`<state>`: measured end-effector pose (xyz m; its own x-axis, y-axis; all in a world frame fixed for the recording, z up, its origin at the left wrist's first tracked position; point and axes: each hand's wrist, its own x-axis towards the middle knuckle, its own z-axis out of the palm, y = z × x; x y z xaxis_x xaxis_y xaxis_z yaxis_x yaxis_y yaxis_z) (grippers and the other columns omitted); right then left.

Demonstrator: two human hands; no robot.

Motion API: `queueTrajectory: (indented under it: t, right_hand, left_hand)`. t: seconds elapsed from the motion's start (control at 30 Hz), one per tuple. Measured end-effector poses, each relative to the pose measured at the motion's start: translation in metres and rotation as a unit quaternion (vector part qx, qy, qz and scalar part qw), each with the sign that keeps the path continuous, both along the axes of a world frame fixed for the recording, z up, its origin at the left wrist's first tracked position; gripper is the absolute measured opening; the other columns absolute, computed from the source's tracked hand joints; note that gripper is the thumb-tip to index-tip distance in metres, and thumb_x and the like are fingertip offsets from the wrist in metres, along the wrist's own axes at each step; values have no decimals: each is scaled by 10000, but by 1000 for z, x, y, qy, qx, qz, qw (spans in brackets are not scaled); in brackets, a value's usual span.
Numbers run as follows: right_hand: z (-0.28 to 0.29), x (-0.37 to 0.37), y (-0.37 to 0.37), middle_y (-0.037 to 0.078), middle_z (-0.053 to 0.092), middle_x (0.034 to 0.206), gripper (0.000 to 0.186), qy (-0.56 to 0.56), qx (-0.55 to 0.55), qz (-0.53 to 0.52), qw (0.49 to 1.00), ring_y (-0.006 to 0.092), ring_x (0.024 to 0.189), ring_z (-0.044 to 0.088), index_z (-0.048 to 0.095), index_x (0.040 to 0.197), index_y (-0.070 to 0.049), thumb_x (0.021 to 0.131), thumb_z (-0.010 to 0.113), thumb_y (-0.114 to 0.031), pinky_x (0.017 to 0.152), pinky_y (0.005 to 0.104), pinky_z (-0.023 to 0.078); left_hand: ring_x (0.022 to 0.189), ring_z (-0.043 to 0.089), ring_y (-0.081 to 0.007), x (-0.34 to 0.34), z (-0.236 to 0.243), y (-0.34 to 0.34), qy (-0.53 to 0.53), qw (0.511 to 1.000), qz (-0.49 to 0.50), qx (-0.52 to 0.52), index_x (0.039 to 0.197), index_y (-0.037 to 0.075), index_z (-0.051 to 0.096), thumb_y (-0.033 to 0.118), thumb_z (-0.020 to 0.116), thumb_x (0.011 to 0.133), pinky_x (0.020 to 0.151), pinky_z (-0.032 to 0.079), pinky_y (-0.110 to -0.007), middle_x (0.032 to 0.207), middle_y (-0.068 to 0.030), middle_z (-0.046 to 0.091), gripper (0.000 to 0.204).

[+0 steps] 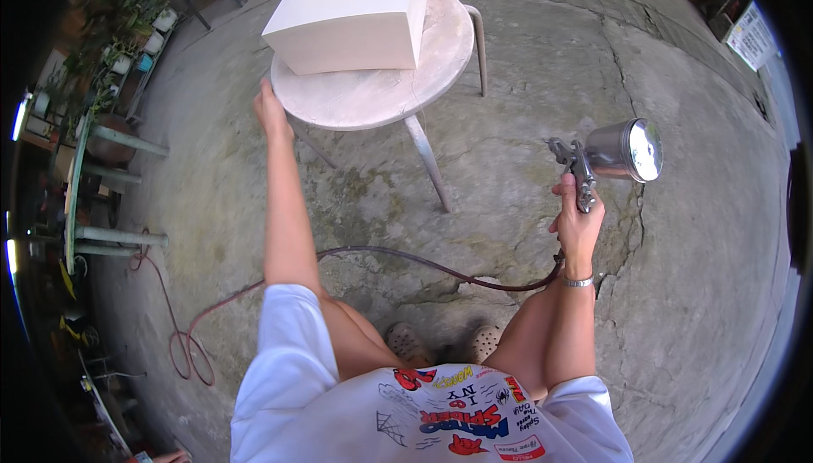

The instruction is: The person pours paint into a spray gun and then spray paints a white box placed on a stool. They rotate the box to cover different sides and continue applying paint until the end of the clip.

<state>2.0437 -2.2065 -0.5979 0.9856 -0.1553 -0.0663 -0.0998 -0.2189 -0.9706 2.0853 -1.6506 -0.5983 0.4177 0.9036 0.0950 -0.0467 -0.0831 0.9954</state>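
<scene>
A box (351, 14) sits on the round stool (373, 95), which stands ahead of the person, left of centre. The left hand (269, 112) touches the stool's left rim. Well to the right, apart from the stool, the right hand (576, 213) holds a spray gun (605, 158), cup on top. Its hose (406, 260) trails down and left across the ground, between stool and feet. Shelves with plants (114, 31) stand far left.

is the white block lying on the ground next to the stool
No, the white block sits on top of the round stool, whose rim the left hand touches.
</scene>
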Motion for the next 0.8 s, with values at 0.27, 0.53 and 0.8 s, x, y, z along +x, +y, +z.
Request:
queueTrajectory:
  t: [0.27,0.53,0.8]
  right_hand:
    - [-4,1,4,49,626,661,464,-10,3,-10,1000,111,417,531,686,911,56,1015,670,-396,370,291,406]
    - [6,-4,20,15,568,583,415,-68,-6,15,998,94,411,508,686,906,48,1015,684,-353,379,282,374]
    - [32,-22,8,61,669,699,373,-91,14,-24,995,89,430,524,698,931,56,1018,683,-307,378,277,387]
  left_hand:
    - [1097,684,-296,21,16,30,43,991,-103,-78,1269,-125,640,357,730,911,967,504,-403,1234,-200,702,606]
    - [858,733,-315,13,12,-21,-83,989,14,-121,1098,-208,659,193,728,920,742,584,-425,1081,-257,726,444]
    - [804,730,-283,-29,6,-96,-47,987,114,-105,895,-96,732,255,695,952,729,558,-421,938,-207,761,358]
